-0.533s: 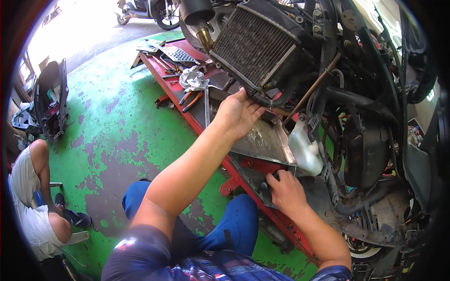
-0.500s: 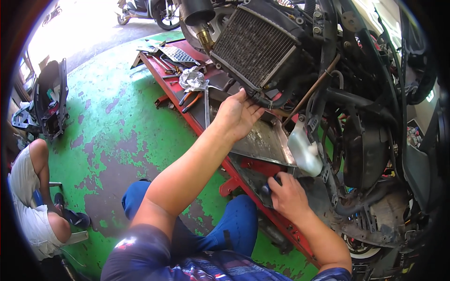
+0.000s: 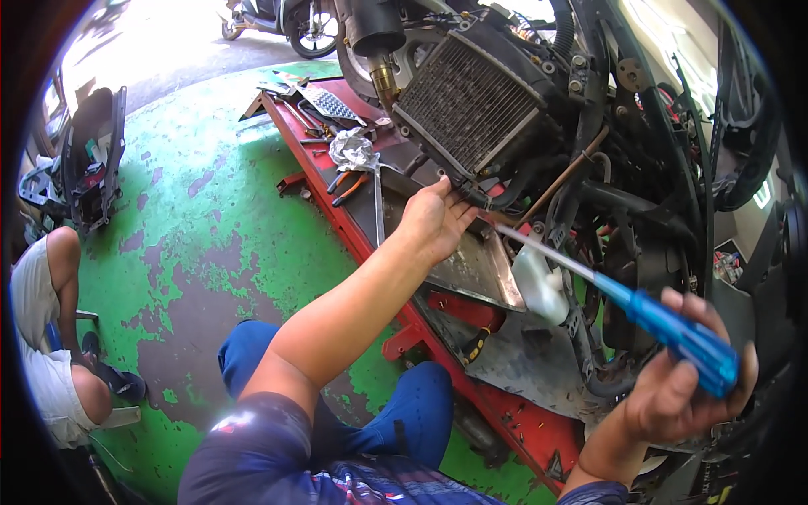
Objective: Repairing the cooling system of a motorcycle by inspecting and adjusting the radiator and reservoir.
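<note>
My right hand (image 3: 682, 379) is closed round the clear blue handle of a screwdriver (image 3: 673, 328). Its long metal shaft slants up and left, the tip pointing towards the radiator's lower corner. My left hand (image 3: 438, 220) grips a black radiator hose (image 3: 497, 200) just under that corner, the thumb up against it and the fingers curled beneath; the exact grip is partly hidden. Above them, the finned radiator (image 3: 469, 103) sits on the stripped motorcycle. A whitish plastic reservoir tank (image 3: 540, 284) hangs below the screwdriver's shaft.
A red lift table (image 3: 412, 330) carries a metal tray (image 3: 475, 269), pliers (image 3: 349, 187), crumpled foil (image 3: 353, 149) and a yellow-and-black handled tool (image 3: 476, 345). Black frame tubes crowd the right. A seated person (image 3: 63, 337) is at the left, near removed dark fairing (image 3: 94, 160).
My right hand has risen from the lift table and moved right, now with the blue screwdriver in it. My left hand stays at the radiator's lower corner. The view has shifted slightly.
</note>
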`<state>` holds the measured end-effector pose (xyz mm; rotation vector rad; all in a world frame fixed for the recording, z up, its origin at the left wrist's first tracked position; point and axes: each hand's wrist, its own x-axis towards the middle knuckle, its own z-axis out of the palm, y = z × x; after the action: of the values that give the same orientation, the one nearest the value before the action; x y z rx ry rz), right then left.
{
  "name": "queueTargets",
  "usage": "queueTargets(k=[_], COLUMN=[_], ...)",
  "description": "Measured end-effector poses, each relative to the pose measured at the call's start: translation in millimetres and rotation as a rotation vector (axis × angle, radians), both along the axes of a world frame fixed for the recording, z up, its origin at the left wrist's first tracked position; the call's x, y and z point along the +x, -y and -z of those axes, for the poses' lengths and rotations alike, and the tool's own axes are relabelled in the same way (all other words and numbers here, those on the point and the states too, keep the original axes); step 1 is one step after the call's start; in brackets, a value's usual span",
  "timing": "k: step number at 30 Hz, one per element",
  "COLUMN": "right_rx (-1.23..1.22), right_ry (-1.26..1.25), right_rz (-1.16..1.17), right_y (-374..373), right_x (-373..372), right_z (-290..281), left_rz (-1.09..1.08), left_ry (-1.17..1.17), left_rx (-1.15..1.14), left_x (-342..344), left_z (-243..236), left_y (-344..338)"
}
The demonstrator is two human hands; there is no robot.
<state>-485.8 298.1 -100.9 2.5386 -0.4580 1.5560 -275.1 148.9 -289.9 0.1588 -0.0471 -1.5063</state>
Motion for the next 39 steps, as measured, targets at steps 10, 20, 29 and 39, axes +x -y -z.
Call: queueTargets(k=[10,20,29,39], right_rx=[0.001,-0.085,-0.117,-0.129], right_ry=[-0.182,-0.373,-0.544,-0.227], right_rz=[-0.275,-0.247,-0.280,-0.473], right_y=[68.3,64.1,57.7,100.1], right_x=[48.6,53.1,91.5,146.6], right_z=[16.9,16.1,7.0,6.6], left_rz=[-0.039,-0.067,-0.038,-0.010], left_ry=[0.027,0.041,0.028,-0.046], left_rx=[0.016,-0.034,-0.109,-0.228], left_x=[-4.4,-6.9,-7.3,-8.6], left_z=[-9.6,-3.9,11.3,22.2], left_y=[-9.3,-4.9,7.6,23.1])
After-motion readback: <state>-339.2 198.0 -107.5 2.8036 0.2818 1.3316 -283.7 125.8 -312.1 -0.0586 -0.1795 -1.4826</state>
